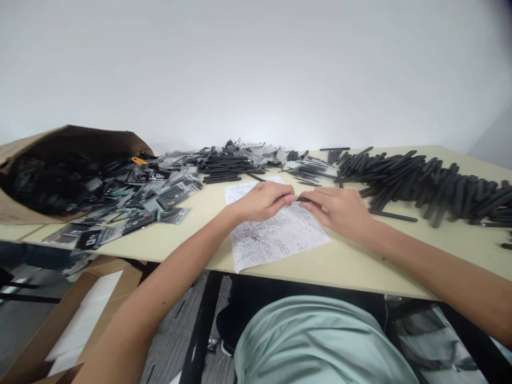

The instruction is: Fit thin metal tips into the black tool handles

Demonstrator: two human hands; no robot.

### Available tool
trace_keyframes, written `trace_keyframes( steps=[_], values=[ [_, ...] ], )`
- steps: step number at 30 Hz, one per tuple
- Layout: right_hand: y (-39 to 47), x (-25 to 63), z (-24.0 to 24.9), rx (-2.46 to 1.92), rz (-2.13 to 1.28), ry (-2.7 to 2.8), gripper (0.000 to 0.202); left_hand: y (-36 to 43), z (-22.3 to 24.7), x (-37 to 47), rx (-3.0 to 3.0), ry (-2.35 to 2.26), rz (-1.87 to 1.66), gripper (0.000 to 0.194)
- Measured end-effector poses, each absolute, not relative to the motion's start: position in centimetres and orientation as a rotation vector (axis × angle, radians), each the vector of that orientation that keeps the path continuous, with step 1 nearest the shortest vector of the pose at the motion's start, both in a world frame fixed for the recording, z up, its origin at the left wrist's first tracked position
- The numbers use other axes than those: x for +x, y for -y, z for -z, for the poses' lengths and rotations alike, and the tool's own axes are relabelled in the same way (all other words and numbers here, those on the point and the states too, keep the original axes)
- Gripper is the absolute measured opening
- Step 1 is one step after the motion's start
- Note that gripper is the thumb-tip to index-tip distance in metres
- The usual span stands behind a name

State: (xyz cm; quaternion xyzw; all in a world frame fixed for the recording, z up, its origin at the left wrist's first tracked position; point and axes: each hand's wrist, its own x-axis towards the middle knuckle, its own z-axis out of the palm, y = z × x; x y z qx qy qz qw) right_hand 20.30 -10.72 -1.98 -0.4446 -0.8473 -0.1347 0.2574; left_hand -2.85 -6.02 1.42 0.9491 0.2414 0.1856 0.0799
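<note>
Over a scribbled sheet of paper (276,234), my two hands meet near the middle of the table. My right hand (340,209) is closed around a slim black pen (306,199), whose short dark end shows between the hands. The fingertips of my left hand (266,201) are pinched together at that end, and the fingers hide most of it. Just behind my left hand a dark stick (255,176) shows, and I cannot tell whether it is held or lying. Dense ink squiggles cover the paper.
Black pens (432,181) lie heaped on the right of the table (452,256). Thin refill-like sticks (310,169) lie behind my hands. At left, a tipped cardboard box (24,213) spills plastic packets (176,192). Below stands another carton (108,298) with white sheets.
</note>
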Motion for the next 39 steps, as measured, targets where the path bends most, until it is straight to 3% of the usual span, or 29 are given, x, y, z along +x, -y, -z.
trace_keyframes(
  steps=[5,10,15,23,33,39],
  values=[
    [10.39,20.6,1.99,-1.196,0.232,2.307,0.036,6.2,-1.35,-2.8,2.87,-0.833,-0.573,0.03],
    [10.35,20.59,2.0,-1.217,0.217,2.316,0.035,6.22,-1.51,-3.09,2.934,-0.836,-0.594,0.037],
    [10.41,20.48,2.17,-1.212,0.222,2.331,0.034,5.99,-1.27,-3.21,2.979,-0.819,-0.628,0.026],
    [10.14,20.58,2.18,-1.181,0.223,2.347,0.033,6.11,-1.34,-3.12,2.982,-0.777,-0.557,0.038],
    [10.09,20.65,2.2,-1.189,0.241,2.375,0.033,6.28,-1.43,-3.1,2.945,-0.821,-0.569,0.027],
    [9.93,20.61,2.37,-1.14,0.253,2.368,0.035,6.03,-1.29,-3.07,2.973,-0.765,-0.522,0.039]
  ],
)
